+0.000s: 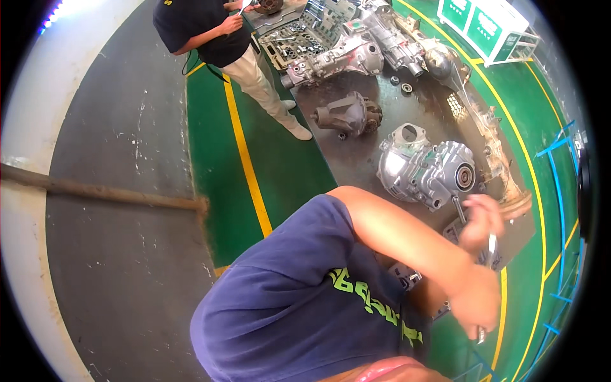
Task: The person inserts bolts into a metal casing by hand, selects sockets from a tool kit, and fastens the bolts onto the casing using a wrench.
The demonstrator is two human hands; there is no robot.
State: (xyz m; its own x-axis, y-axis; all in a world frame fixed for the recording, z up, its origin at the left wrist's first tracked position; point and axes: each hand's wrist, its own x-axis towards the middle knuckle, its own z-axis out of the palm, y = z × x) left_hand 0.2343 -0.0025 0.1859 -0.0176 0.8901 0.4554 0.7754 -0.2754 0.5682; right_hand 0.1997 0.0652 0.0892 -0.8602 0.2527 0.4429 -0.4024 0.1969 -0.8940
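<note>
My left forearm crosses in front of my chest. My left hand (476, 305) is closed round a chrome wrench (492, 248), its ends showing above and below the fist. Just beyond is my right hand (482, 223), blurred, with fingers curled; what it holds, if anything, is hidden. Beside its fingers a thin metal rod (459, 209) stands at the near side of a silver gearbox (429, 169). The gearbox lies on the dark workbench (356, 153), a round bearing facing right. My left arm hides most of my right forearm.
A grey differential housing (349, 114) lies farther back, near small bearing rings (406, 88). More gearboxes (356, 54) and an open socket set case (294, 43) are behind. A rusty axle (499, 153) runs along the right edge. Another person (216, 38) stands at far left.
</note>
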